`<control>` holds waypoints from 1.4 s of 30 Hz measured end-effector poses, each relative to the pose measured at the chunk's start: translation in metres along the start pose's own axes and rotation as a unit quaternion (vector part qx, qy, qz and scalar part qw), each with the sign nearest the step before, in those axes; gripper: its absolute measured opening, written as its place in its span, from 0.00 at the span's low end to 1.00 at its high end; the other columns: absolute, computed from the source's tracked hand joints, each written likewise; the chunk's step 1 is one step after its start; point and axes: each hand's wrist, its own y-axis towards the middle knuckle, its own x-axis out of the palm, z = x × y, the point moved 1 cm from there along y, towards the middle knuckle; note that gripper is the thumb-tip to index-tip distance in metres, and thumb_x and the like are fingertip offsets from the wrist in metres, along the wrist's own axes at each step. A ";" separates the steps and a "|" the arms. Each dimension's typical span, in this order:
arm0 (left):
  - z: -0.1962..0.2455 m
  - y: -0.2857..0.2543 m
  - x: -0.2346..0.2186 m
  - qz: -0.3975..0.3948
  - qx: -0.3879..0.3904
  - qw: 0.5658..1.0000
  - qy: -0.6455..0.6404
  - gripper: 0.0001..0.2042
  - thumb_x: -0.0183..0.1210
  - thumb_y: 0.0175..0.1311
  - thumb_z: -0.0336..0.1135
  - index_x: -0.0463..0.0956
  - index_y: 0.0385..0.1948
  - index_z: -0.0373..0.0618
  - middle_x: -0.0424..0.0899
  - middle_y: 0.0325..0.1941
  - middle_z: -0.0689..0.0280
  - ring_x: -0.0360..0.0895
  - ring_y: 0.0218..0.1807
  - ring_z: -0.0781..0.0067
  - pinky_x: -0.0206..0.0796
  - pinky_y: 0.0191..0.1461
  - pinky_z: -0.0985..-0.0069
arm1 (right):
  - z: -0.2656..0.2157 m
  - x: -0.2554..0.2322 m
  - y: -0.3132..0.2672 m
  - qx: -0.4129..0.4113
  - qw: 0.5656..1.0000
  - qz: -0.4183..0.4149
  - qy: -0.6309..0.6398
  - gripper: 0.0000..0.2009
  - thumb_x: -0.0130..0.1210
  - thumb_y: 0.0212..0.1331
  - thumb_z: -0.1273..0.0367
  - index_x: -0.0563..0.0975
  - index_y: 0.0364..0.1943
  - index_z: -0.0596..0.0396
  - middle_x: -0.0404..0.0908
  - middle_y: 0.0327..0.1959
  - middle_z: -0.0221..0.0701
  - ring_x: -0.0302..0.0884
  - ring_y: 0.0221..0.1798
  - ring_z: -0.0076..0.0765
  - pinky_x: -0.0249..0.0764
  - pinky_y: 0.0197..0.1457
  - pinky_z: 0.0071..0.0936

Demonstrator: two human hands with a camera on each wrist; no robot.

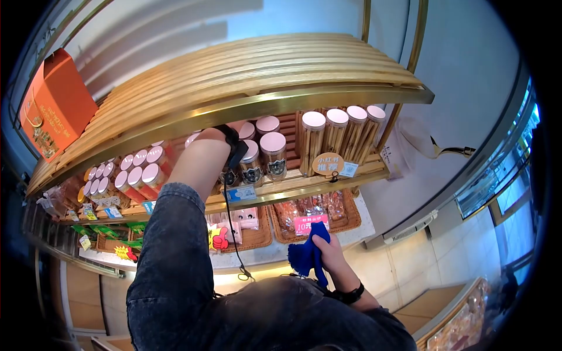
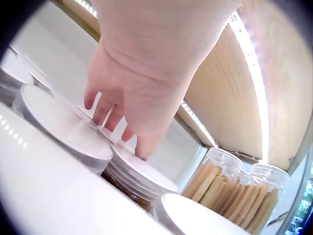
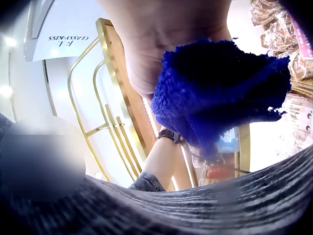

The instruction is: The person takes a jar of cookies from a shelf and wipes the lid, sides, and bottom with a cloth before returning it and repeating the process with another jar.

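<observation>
The left hand (image 2: 139, 93) reaches under the upper shelf, with fingers spread and pointing down at the white lids of clear jars (image 2: 142, 169); its fingertips seem to touch a lid, though contact is unclear. In the head view, the shelf's front edge and the wrist camera hide most of that hand, beside pink-lidded jars (image 1: 273, 153). Lower down, the right hand (image 1: 331, 255) grips a bunched blue cloth (image 1: 305, 255) in front of the body. The cloth (image 3: 215, 93) covers the right fingers in the right wrist view.
Tall jars of sticks (image 1: 335, 136) stand at the shelf's right end. More pink-lidded jars (image 1: 136, 177) line the left. An orange gift box (image 1: 61, 105) sits on the slatted upper shelf (image 1: 257, 64). Baskets of packets (image 1: 345, 215) are below. A black cable (image 1: 230, 225) hangs from the left wrist.
</observation>
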 end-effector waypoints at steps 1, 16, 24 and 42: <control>-0.001 0.000 0.000 0.000 -0.005 1.000 -0.003 0.20 0.52 0.64 0.45 0.70 0.54 0.46 0.78 0.50 0.60 0.74 0.52 0.61 0.69 0.53 0.65 | -0.001 0.001 0.001 -0.003 1.000 -0.001 -0.002 0.08 0.52 0.61 0.67 0.77 0.32 0.58 0.78 0.26 0.24 0.73 0.29 0.18 0.69 0.33 0.18; -0.011 0.000 -0.002 -0.004 -0.061 0.997 -0.036 0.20 0.52 0.65 0.45 0.69 0.54 0.46 0.78 0.49 0.60 0.74 0.51 0.60 0.70 0.53 0.64 | 0.007 -0.007 0.003 0.015 1.000 0.003 0.011 0.07 0.53 0.59 0.67 0.75 0.32 0.57 0.76 0.26 0.25 0.73 0.28 0.20 0.70 0.33 0.20; -0.015 -0.003 -0.006 -0.001 -0.092 0.994 -0.063 0.20 0.51 0.65 0.46 0.69 0.54 0.46 0.78 0.49 0.60 0.74 0.51 0.60 0.70 0.53 0.64 | 0.006 -0.012 0.002 0.010 0.998 0.014 0.056 0.09 0.52 0.61 0.66 0.77 0.32 0.59 0.78 0.27 0.26 0.74 0.30 0.20 0.70 0.35 0.19; -0.027 -0.009 0.007 0.018 -0.180 0.976 -0.118 0.20 0.50 0.65 0.46 0.68 0.54 0.47 0.78 0.48 0.61 0.75 0.51 0.60 0.70 0.53 0.63 | 0.011 -0.003 0.013 0.018 0.996 0.003 0.092 0.07 0.52 0.61 0.68 0.76 0.33 0.57 0.77 0.27 0.25 0.73 0.29 0.20 0.70 0.34 0.19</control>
